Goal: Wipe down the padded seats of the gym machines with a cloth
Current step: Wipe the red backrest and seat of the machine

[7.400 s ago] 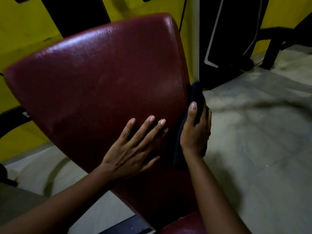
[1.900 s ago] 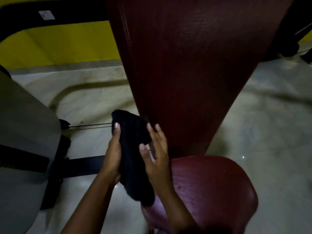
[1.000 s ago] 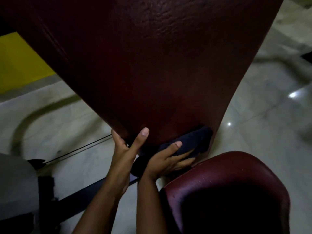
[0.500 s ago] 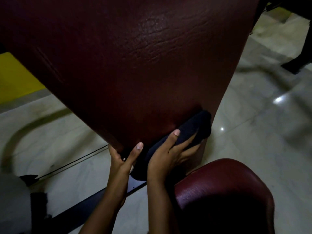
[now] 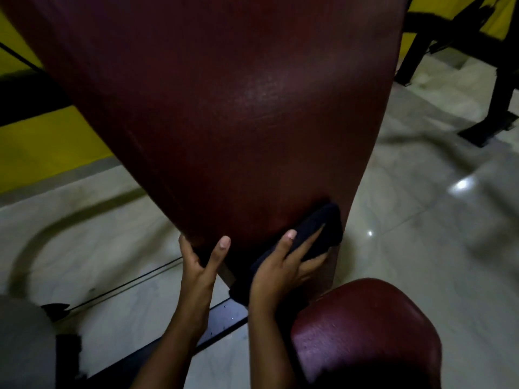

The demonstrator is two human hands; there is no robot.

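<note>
A large dark-red padded backrest [image 5: 224,108] fills the upper middle of the head view, narrowing downward. My right hand [image 5: 283,265] presses a dark cloth [image 5: 317,228] flat against the backrest's lower right corner, fingers stretched over it. My left hand [image 5: 199,262] grips the lower left edge of the backrest, thumb on the front face and fingers behind. A smaller dark-red seat pad [image 5: 365,329] sits below, at the lower right.
A dark metal frame bar [image 5: 157,357] runs along the pale marble floor [image 5: 421,220] under my arms. A thin cable [image 5: 126,284] stretches left. Black machine legs [image 5: 500,102] stand at the upper right. A yellow wall [image 5: 50,144] lies at the left, a grey object [image 5: 22,346] at the lower left.
My right hand with the cloth has stayed at the backrest's lower right corner, shifting slightly. The camera has shifted, showing more of the right floor. My left hand keeps its hold.
</note>
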